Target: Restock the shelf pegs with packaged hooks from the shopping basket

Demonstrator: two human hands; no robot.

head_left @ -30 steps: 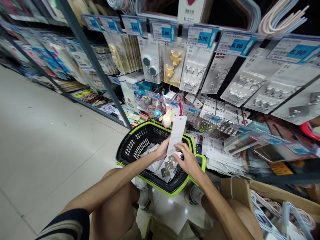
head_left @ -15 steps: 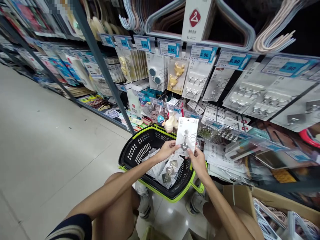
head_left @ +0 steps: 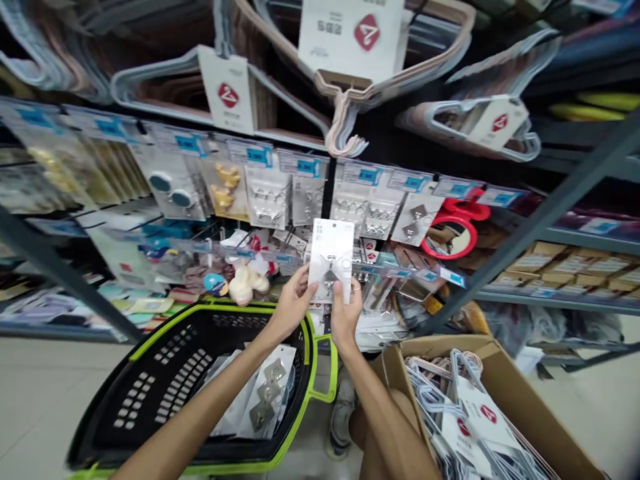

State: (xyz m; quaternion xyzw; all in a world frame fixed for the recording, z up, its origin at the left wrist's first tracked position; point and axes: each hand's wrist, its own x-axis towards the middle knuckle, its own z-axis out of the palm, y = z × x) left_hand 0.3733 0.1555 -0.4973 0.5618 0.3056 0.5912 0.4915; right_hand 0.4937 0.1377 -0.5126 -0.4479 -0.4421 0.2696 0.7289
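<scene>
Between my two hands I hold a white card pack of metal hooks (head_left: 331, 250), upright in front of the shelf. My left hand (head_left: 294, 300) grips its lower left edge. My right hand (head_left: 346, 312) pinches the lower right part, thumb on the front. Below and to the left stands a black shopping basket with a lime green rim (head_left: 165, 337). Inside it lie several packs, the top one a hook pack with square grey plates (head_left: 270, 393). A similar pack with grey square plates (head_left: 413, 223) hangs on the rack to the right of my hands.
Hook packs (head_left: 270, 193) hang in a row under price tags. Clothes hangers (head_left: 350, 100) fill the shelf above. A cardboard box (head_left: 520, 400) of hangers stands at the lower right, beside my leg. A red-framed mirror (head_left: 450, 233) hangs at the right; a grey shelf post (head_left: 540, 213) slants beyond it.
My view has swung right, bringing the hanger box and red mirror further in. Both hands still hold the hook pack, now in front of racks further right. The basket appears further left.
</scene>
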